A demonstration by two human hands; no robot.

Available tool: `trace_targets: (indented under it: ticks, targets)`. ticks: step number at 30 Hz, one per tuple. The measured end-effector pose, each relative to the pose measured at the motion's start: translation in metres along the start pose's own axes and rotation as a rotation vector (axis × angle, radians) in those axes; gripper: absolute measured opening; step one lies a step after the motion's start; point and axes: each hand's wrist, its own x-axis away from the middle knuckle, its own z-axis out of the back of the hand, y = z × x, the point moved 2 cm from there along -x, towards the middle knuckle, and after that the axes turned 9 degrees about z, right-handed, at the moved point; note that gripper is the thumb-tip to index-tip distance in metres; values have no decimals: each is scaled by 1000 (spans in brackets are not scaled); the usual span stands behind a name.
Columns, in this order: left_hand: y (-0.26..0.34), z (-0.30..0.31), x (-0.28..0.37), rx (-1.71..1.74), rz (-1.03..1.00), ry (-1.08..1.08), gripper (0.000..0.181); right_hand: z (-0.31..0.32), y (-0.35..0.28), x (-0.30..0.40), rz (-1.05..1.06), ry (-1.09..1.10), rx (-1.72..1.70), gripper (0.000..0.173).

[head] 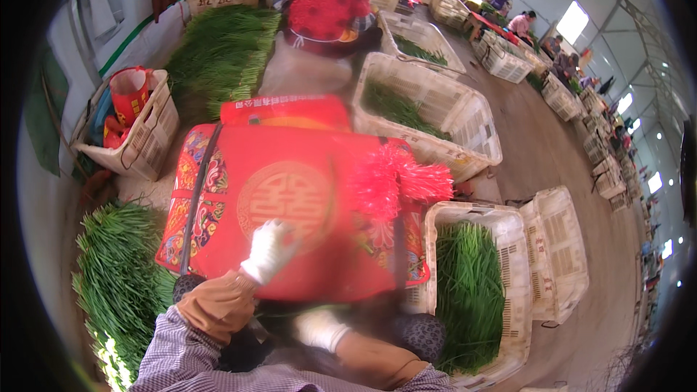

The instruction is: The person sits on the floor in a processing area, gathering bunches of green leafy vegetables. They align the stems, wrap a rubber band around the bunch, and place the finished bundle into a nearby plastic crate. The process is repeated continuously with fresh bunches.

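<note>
My left hand [269, 252], in a white knit glove, is above a red cover [228, 245] with a gold round emblem and patterned corners. Its fingers are partly curled and blurred; whether they pinch anything is unclear. Close to my lap, below the cover's near edge, my right hand [320, 329] is also gloved and strongly blurred, its fingertips hidden. A few green stalks [297, 313] show beside it. A bunch of pink-red plastic strands [400, 179] lies on the cover's right side, held by dark straps [201, 196] running across it at left and right.
Leafy greens, apparently chives [122, 277], lie piled at my left; more [471, 294] fill a white plastic crate [514, 305] at my right. Another crate [468, 120] stands beyond. A crate [152, 141] holds a red bucket [129, 92]. A person in red [326, 5] sits ahead.
</note>
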Motion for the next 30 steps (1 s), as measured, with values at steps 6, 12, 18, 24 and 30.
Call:
trace_targets:
  ticks: [6,12,18,24,30]
  targets:
    - [68,-77,-74,-13,-159,31,28,34,-15,29,-95,220,-93,30]
    - [47,-168,-111,175,-68,-38,19,17,-2,23,-63,253,-1,29]
    - [35,-99,-75,551,310,-225,7,42,29,41,-239,659,-136,29]
    - [37,-75,-63,420,220,-136,28,55,11,38,-219,554,-73,29]
    - [77,-114,-76,133,-137,-38,51,36,-11,24,-136,253,-92,28]
